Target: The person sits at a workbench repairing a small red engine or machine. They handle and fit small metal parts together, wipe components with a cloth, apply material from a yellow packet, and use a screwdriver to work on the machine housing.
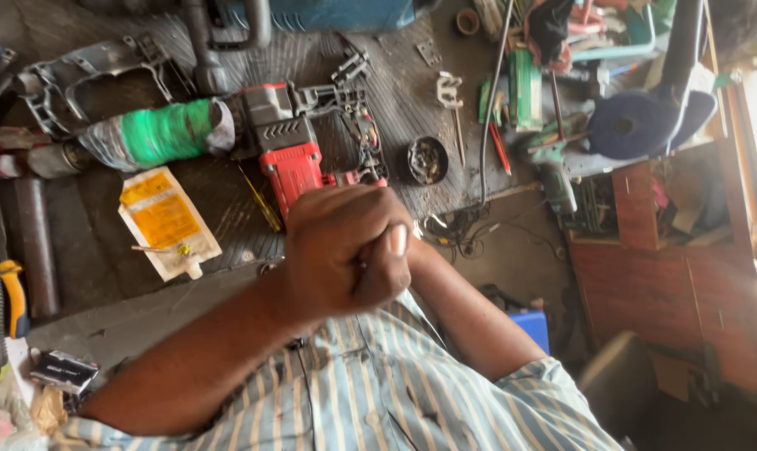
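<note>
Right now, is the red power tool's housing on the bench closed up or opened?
Opened: the red power tool lies with its cover off, exposing dark internals and wiring on the workbench.

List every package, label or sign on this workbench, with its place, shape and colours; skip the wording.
Sachet pouch: flat on the bench left of the red power tool; white, yellow-orange label panel, small spout at its lower end.
Small packet: bottom left by the bench edge; flat, rectangular, dark with pale print.
Clasped hands touch neither.
No signs or screens show.
</note>
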A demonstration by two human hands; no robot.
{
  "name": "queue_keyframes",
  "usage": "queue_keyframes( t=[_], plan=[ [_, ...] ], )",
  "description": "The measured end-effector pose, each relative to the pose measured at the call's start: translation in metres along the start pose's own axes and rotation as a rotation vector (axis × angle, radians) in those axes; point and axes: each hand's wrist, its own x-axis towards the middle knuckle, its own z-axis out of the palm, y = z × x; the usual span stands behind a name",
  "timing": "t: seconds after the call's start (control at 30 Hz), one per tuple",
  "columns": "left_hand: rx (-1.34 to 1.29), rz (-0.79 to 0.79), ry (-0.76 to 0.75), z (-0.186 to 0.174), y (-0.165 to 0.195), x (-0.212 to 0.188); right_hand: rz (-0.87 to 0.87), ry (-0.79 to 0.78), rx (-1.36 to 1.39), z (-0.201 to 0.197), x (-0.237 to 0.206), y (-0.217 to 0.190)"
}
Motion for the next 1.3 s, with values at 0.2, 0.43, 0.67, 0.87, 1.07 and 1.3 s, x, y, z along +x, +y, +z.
queue_keyframes(
  t=[0.2, 0.43, 0.67, 0.87, 1.07, 1.3],
  plan=[
    [-0.435, -0.054, -0.395, -0.036, -0.023, 0.025, 0.145, 0.125, -0.256, 0.011, -0.018, 0.024],
    [0.081, 0.032, -0.037, -0.040, -0.034, -0.062, 0.037, 0.583, -0.113, 0.057, -0.022, -0.006],
    [0.601, -0.398, 0.271, -0.113, -0.033, -0.181, 0.122, 0.351, -0.535, 0.083, -0.033, -0.034],
    [1.128, -0.580, 0.329, -0.187, -0.035, -0.227, 0.041, 0.294, -0.614, 0.104, -0.030, -0.037],
    [1.215, -0.498, 0.175, -0.190, -0.041, -0.243, 0.492, -0.075, 0.065, 0.151, 0.013, -0.025],
    [1.210, -0.529, -0.034, -0.196, -0.053, -0.239, 0.879, 0.056, 0.816, 0.194, 0.063, -0.014]
  ],
)
